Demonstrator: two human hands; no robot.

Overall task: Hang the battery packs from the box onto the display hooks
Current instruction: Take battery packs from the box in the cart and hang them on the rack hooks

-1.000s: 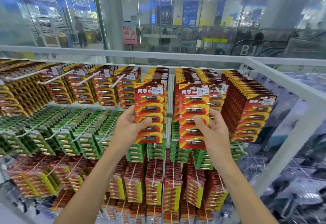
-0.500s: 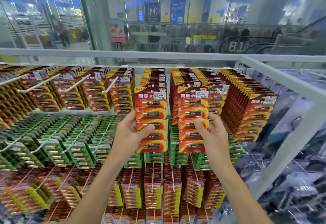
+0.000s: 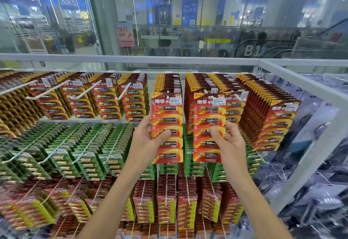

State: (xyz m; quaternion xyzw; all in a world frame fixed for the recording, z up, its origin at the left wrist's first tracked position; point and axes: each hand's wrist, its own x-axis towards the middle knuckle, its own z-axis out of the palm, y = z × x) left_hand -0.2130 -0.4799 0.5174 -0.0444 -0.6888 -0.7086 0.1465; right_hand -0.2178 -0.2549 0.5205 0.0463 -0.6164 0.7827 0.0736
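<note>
Two red and yellow battery packs hang at the front of neighbouring top-row hooks. My left hand (image 3: 146,140) grips the left battery pack (image 3: 167,114) by its left edge, thumb across its front. My right hand (image 3: 230,144) grips the right battery pack (image 3: 209,112) by its right edge, thumb on its front. A white hook tip (image 3: 206,91) shows through the top of the right pack. Each pack carries a white price sticker. The box is not in view.
Rows of packed hooks fill the white display frame (image 3: 293,80): red packs on top, green packs (image 3: 84,155) in the middle, red and yellow ones below. Bare white hook arms (image 3: 84,92) stick out at the upper left. A glass wall stands behind.
The view has drifted slightly so the rack sits a little lower and further left. Both hands have kept their grip on the two front packs and stayed at the same hooks.
</note>
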